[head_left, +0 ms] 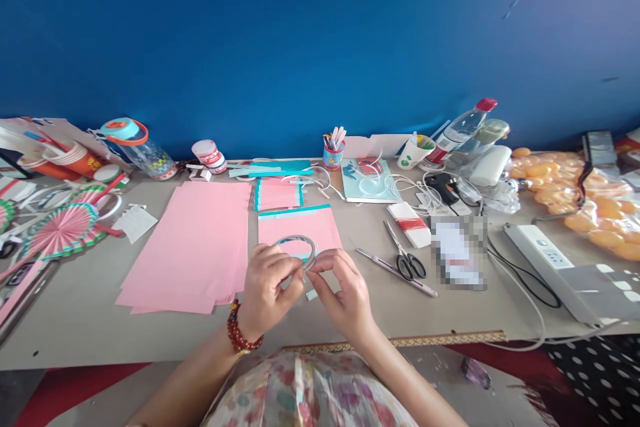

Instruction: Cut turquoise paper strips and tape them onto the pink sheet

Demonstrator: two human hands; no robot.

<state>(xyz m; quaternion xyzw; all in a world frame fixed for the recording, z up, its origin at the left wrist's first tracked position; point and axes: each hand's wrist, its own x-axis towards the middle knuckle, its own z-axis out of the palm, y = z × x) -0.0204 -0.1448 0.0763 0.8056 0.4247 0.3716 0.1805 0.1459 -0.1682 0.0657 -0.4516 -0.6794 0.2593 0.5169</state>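
Note:
A thin roll of tape (311, 255) is held up over the table's near middle. My left hand (273, 283), with a red bead bracelet at the wrist, grips the near side of the roll. My right hand (345, 290) pinches at the roll's right edge, thumb against forefinger; whether a loose tape end lies between them is too small to make out. Just behind the hands lies a pink paper sheet (320, 223) with a turquoise strip along its far edge. To the left spreads a stack of larger pink sheets (187, 247). A small pale scrap (312, 295) rests below the roll.
Scissors (403, 253) and a slim craft knife (400, 271) lie to the right, near a white block wound with red thread (410, 223). A power strip (550, 267) with cables is further right. Folded paper fans (63, 230) lie left. Bottles and cups line the blue wall.

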